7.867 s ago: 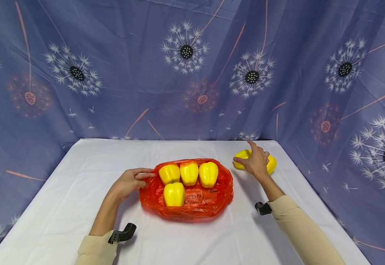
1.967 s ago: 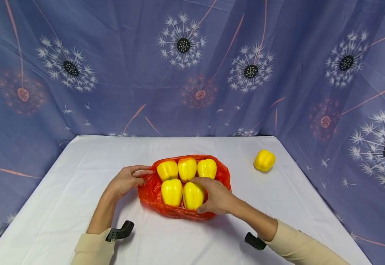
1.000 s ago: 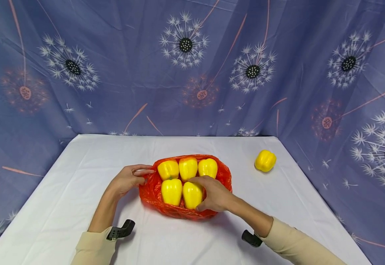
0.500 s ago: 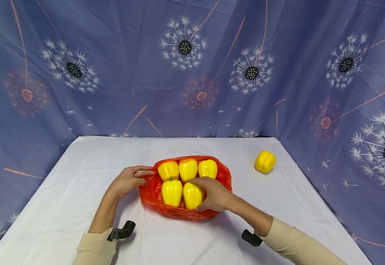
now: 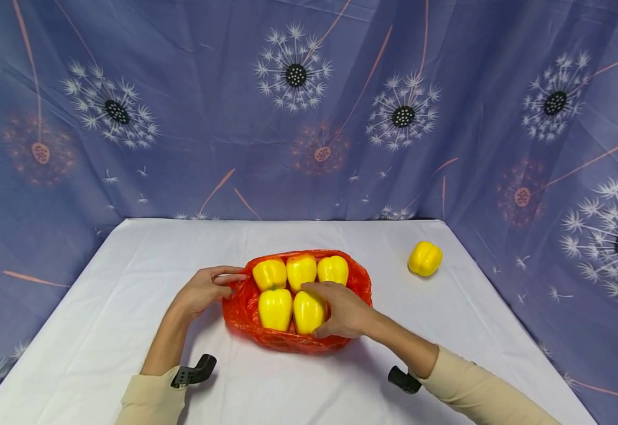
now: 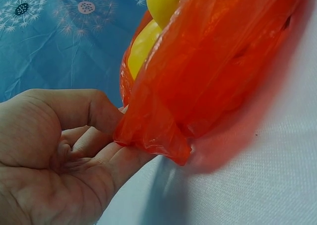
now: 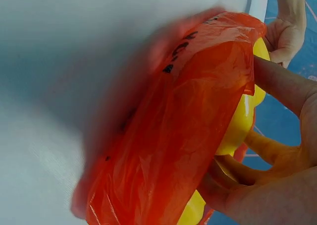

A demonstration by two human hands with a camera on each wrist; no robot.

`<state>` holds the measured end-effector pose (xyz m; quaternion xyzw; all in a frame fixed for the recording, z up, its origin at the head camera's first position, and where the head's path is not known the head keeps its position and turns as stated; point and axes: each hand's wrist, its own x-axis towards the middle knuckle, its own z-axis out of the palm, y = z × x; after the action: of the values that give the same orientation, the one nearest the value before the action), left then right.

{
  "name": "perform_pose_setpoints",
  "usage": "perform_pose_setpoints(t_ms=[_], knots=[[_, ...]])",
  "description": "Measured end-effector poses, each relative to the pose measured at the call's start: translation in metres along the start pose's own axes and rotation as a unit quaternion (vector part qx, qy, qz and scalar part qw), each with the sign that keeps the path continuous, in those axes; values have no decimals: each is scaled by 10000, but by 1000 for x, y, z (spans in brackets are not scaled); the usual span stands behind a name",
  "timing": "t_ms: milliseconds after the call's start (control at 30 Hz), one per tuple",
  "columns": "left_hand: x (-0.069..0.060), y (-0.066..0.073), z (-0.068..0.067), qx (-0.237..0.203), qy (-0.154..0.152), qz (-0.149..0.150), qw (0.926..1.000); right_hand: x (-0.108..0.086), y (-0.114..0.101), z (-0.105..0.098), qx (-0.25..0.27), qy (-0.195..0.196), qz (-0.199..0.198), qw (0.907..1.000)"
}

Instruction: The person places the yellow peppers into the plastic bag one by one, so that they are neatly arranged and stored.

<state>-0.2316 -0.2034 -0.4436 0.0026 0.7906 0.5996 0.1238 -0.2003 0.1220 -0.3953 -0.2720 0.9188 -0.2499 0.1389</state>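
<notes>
A thin red plastic bag (image 5: pixel 359 286) lies opened out on the white table, holding yellow bell peppers in two rows, three behind and two in front. My left hand (image 5: pixel 200 293) pinches the bag's left edge between thumb and fingers, as the left wrist view shows on the bag's crumpled corner (image 6: pixel 158 136). Inside the bag, my right hand (image 5: pixel 346 313) grips the front right bell pepper (image 5: pixel 309 313), thumb on the near side and fingers beyond. In the right wrist view the red film (image 7: pixel 173 136) hides much of the peppers (image 7: pixel 238 122).
One more yellow bell pepper (image 5: pixel 425 258) lies alone near the table's back right corner. White cloth covers the table (image 5: pixel 277 389). A blue curtain (image 5: pixel 208 118) with dandelion prints hangs behind it and along both sides.
The right hand, over two peppers at the right 7.9 s ago, has brought one into the bag's front row. Over the last two seconds both hands stay almost still.
</notes>
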Motion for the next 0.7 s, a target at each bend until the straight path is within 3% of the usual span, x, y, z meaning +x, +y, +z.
perform_pose_setpoints(t_ms=[367,700], knots=[[1,0,0,-13,-6,-4,10000,1,-1,-16,66,217,199,9995],[0,1,1,28,4,-39,10000,-2,10,-31,240,830,432,9953]])
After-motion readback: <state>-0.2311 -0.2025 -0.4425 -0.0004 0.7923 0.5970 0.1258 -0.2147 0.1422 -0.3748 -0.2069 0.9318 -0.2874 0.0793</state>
